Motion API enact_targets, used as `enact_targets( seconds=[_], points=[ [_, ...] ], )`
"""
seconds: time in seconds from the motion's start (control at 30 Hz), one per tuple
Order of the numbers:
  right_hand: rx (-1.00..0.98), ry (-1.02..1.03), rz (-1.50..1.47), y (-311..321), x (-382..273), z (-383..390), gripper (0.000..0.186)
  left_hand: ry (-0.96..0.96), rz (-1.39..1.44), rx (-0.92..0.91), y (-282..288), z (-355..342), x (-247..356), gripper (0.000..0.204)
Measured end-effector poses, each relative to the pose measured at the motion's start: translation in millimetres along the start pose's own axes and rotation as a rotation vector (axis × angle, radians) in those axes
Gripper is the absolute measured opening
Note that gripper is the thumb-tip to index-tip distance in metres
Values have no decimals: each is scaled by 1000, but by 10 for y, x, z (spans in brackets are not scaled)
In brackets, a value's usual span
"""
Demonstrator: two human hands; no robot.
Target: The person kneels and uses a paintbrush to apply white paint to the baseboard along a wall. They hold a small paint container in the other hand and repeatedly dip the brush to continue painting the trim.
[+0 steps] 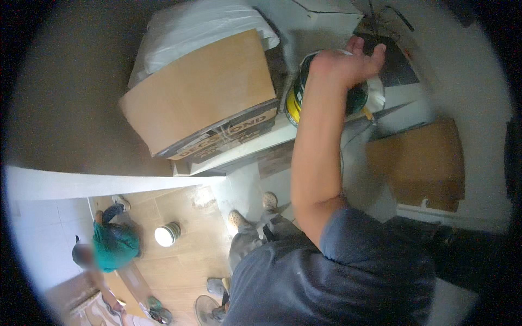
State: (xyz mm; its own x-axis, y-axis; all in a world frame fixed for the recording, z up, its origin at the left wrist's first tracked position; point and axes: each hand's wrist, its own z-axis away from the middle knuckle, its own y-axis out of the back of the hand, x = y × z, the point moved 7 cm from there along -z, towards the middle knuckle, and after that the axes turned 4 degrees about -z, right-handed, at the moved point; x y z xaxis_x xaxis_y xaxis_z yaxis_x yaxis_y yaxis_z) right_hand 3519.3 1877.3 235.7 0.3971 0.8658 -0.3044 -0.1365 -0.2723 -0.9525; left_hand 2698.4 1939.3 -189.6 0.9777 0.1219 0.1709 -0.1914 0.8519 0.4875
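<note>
My right hand (348, 64) reaches up and forward over a dark bucket (356, 99) with a yellow patch on its side. The fingers that show are apart, and nothing can be seen in them. My wrist and forearm cover much of the bucket, so whether the hand touches its rim is unclear. Against the bucket's right side is a crumpled white piece (376, 93), with a small yellow-orange item (369, 114) just below it. No part of my left hand shows.
Left of the bucket, a large cardboard box (212, 87) with white plastic sheeting (209, 30) sits on a ledge. Brown cardboard (421, 163) leans at the right. Below left, a person in green (115, 244) crouches on the floor near a white-topped bucket (167, 234).
</note>
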Motion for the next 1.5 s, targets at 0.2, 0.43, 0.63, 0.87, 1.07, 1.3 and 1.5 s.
enact_targets(
  seconds=[0.2,0.43,0.63,0.87,1.07,1.3,1.5],
  points=[
    [90,7,28,78,548,-112,57,38,26,48,-134,206,0,26],
    [192,36,42,215,895,-296,54,31,-29,86,-36,249,113,28],
    [220,-108,-1,287,958,-356,62,-9,-90,121,59,209,242,30],
    [-160,-409,418,540,306,647,59,-224,-200,383,465,263,161,33],
    [-915,-879,909,1954,-714,1763,60,-451,199,199,934,808,2753,18],
    [-1013,-953,987,1454,-903,2643,48,-1162,329,-159,641,2161,4892,46],
    [-1057,-654,1081,54,-457,1986,22,-1359,176,64,1020,2715,5292,55]
  ],
)
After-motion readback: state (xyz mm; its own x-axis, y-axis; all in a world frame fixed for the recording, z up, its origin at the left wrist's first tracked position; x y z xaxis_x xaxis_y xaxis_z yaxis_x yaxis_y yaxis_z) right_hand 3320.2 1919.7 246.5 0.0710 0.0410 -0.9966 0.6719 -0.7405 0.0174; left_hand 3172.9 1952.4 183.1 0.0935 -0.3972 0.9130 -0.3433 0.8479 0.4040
